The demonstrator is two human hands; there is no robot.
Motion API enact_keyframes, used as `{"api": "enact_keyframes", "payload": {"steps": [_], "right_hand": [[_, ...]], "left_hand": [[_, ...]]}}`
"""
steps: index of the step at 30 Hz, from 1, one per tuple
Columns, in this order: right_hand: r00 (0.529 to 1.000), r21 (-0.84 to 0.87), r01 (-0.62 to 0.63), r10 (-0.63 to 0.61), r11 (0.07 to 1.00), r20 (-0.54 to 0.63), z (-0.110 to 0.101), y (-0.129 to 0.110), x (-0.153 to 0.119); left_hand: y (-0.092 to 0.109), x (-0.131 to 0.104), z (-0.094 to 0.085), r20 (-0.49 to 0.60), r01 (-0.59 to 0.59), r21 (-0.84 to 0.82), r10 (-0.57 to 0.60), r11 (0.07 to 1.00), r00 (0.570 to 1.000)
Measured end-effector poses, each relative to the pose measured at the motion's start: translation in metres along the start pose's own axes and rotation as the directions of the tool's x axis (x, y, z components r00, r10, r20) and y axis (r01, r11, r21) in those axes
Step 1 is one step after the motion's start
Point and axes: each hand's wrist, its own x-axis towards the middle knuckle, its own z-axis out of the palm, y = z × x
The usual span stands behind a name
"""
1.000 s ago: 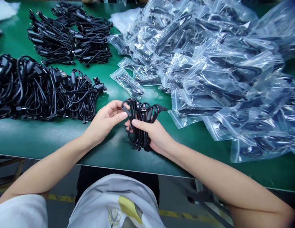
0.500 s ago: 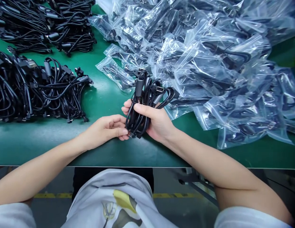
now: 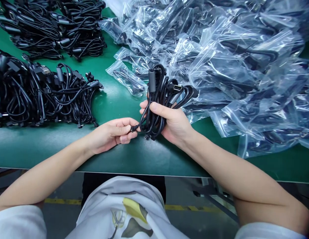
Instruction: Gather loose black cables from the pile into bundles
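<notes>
In the head view, a bunch of coiled black USB cables (image 3: 156,113) stands upright in my right hand (image 3: 175,124), whose thumb crosses its front. A USB plug and grey cylinders show at the top of the bunch. My left hand (image 3: 114,132), just left of it, pinches a small black cable connector (image 3: 134,128) between thumb and fingers. A short bit of cable runs from that connector to the bunch. Both hands are a little above the green table (image 3: 114,159), close to its front edge.
A row of bundled black cables (image 3: 67,96) lies on the left, with another pile of cables (image 3: 79,30) behind it. Clear zip bags (image 3: 219,76) holding black cables are heaped from the middle back to the right. One small bag (image 3: 127,78) lies just behind the held bunch.
My left fingers, earlier at the bottom of the bunch, now hold a connector pulled out to its left. The bunch and my right hand appear slightly higher and further right; the whole view has shifted too.
</notes>
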Motion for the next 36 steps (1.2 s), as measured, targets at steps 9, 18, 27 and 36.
{"api": "enact_keyframes", "payload": {"steps": [9, 18, 27, 36], "right_hand": [[1.000, -0.005, 0.018, -0.018, 1.000, -0.006, 0.000, -0.001, -0.006], [0.992, -0.034, -0.001, 0.006, 0.999, 0.128, 0.003, -0.007, -0.007], [0.989, 0.008, -0.109, 0.108, 0.994, 0.099, 0.005, 0.001, 0.000], [0.986, 0.061, -0.115, 0.106, 0.992, 0.131, -0.002, 0.012, 0.002]], "left_hand": [[-0.005, 0.003, -0.004, -0.051, -0.041, 0.080, 0.045, 0.996, 0.998], [-0.004, -0.003, -0.003, 0.062, -0.160, 0.585, 0.153, 0.795, 0.986], [0.046, -0.033, -0.046, -0.028, 0.324, 0.937, 0.897, -0.130, 0.441], [0.044, -0.033, -0.021, -0.062, 0.043, 0.998, 0.942, 0.051, 0.329]]}}
